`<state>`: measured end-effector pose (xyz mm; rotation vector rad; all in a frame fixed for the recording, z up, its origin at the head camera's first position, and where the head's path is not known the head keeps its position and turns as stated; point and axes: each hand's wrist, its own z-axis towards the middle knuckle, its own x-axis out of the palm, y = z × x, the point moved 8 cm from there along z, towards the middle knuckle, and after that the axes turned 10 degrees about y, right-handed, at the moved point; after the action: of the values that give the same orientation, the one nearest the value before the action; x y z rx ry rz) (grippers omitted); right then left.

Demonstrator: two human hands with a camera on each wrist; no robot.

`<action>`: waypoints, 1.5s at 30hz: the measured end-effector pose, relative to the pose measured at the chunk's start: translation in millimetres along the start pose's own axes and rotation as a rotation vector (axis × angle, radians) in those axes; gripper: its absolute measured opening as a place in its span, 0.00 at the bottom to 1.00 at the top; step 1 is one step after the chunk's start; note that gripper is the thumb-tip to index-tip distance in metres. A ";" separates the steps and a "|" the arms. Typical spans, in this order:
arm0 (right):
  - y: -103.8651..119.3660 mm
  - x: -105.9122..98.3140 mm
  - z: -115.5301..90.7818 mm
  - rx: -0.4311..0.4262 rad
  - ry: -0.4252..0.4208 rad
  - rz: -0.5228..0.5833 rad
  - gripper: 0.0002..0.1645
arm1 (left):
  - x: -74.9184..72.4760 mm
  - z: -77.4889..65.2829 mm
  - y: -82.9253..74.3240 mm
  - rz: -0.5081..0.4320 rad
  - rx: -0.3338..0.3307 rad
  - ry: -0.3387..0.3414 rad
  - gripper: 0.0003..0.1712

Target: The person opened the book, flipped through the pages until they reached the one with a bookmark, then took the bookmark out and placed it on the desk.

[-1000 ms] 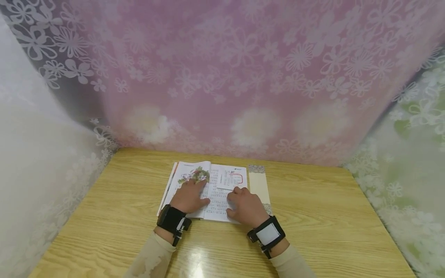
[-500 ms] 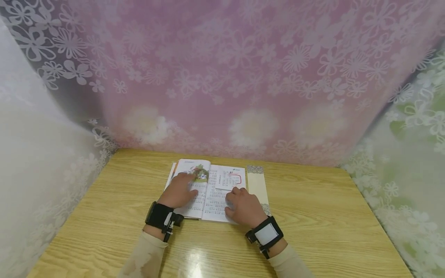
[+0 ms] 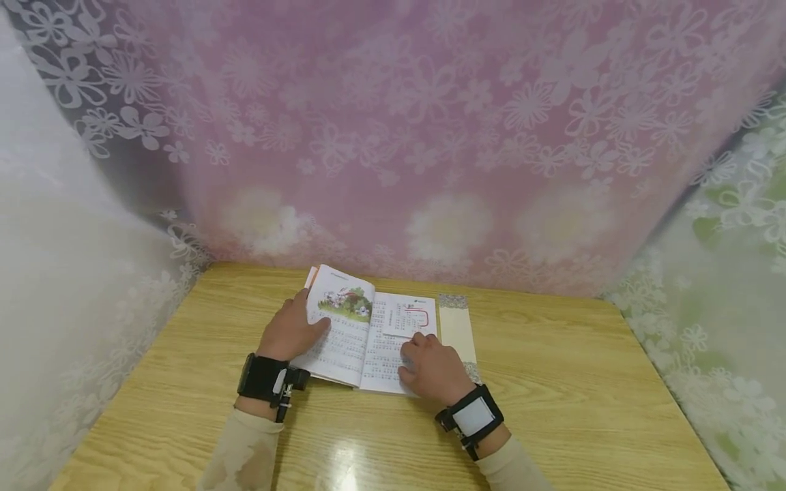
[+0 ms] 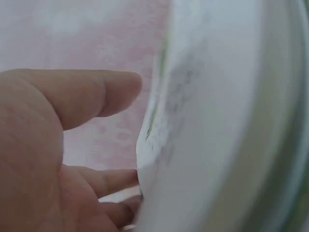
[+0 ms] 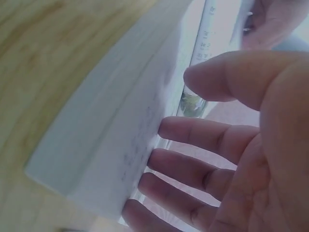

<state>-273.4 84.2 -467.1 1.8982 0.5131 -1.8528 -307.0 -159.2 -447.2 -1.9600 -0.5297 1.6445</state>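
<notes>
An open book (image 3: 336, 341) lies on the wooden table, with a coloured picture on its left page and printed text on both. Its left side is lifted at a slant. My left hand (image 3: 291, 333) holds that side at the outer edge, thumb over the page and fingers around the edge; in the left wrist view the fingertips of my left hand (image 4: 36, 121) go behind the page edge (image 4: 169, 159). My right hand (image 3: 437, 368) rests on the lower right page. In the right wrist view, the extended fingers (image 5: 193, 169) touch the page.
A cream strip with patterned grey ends (image 3: 456, 327) lies right of the book. A small printed panel with a red line (image 3: 408, 317) sits on the upper right page. The wooden table (image 3: 552, 382) meets a pink floral curtain (image 3: 393, 170) behind.
My left hand has moved left from the middle of the left page to its outer edge, and the book's left side has risen. My right hand has stayed in place.
</notes>
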 end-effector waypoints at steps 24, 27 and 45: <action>-32.7 -63.8 -19.4 0.168 -0.235 0.360 0.19 | 97.3 -4.1 -75.1 0.135 0.392 0.360 0.42; -31.9 -58.1 -17.3 0.166 -0.223 0.339 0.18 | 103.8 -3.5 -74.4 0.197 0.381 0.345 0.40; -17.6 -7.2 -7.0 -0.048 0.036 0.218 0.19 | 94.4 -8.6 -74.6 0.233 0.307 0.260 0.38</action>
<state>-277.5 103.0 -460.7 1.8776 0.3435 -1.6551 -278.5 -45.0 -473.5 -2.0132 0.0510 1.4667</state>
